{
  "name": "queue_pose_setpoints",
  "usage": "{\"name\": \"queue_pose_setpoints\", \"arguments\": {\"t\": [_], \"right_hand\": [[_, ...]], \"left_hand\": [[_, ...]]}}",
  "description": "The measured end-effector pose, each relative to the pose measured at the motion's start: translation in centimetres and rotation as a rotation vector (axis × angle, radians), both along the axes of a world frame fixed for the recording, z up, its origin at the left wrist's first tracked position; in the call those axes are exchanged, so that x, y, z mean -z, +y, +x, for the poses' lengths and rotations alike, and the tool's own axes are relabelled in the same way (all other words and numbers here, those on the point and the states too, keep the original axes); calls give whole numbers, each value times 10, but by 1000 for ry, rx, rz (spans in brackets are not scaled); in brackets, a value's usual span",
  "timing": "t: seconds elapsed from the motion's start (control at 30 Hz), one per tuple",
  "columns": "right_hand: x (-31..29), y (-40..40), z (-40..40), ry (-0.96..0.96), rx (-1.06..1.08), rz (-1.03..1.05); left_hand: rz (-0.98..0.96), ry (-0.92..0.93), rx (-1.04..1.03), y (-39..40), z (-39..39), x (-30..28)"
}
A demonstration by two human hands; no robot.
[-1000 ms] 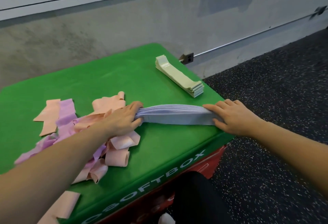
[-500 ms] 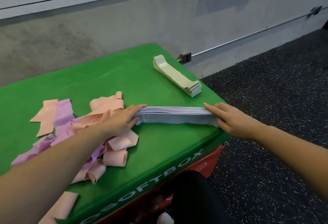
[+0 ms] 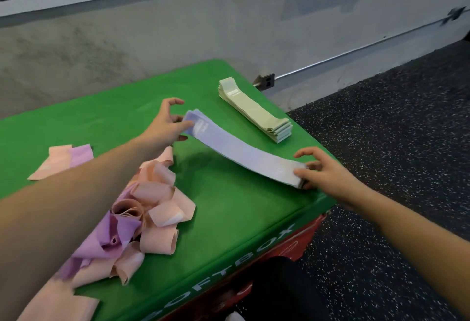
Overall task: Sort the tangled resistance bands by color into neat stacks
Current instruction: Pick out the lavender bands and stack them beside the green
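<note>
The lavender-blue stack (image 3: 244,152) had been swung from lying across the front of the green box (image 3: 229,208) to lying parallel to the pale green stack (image 3: 254,114), just beside it, its far end lifted slightly. That set a second colour in its place; pink bands (image 3: 155,208) and purple bands (image 3: 112,239) remained tangled. The left hand (image 3: 165,124), arm stretched forward, pinched the stack's far end. The right hand (image 3: 323,170) held the near end between thumb and curled fingers, a closed grip.

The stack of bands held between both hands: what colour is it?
Pale lavender-blue stack of flat bands, clearest in the head view.
</note>
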State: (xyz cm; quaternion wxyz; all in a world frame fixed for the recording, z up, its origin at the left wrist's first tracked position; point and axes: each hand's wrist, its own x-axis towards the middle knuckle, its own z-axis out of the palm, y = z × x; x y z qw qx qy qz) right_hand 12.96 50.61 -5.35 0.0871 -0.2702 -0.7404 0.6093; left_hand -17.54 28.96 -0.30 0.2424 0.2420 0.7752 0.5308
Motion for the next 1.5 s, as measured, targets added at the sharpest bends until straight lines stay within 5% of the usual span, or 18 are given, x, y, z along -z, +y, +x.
{"name": "queue_pose_setpoints", "arguments": {"t": [0.27,0.53,0.9,1.5], "right_hand": [[5,-34,-85,87,53,-139],[8,-20,-146,-23,82,-187],[35,-20,-143,70,127,66],[34,-93,-71,272,157,199]], "left_hand": [[-100,195,-186,66,-77,-8],[-183,296,-264,127,-122,2],[-288,264,-328,148,-138,54],[-315,487,78,-9,-11,-9]]}}
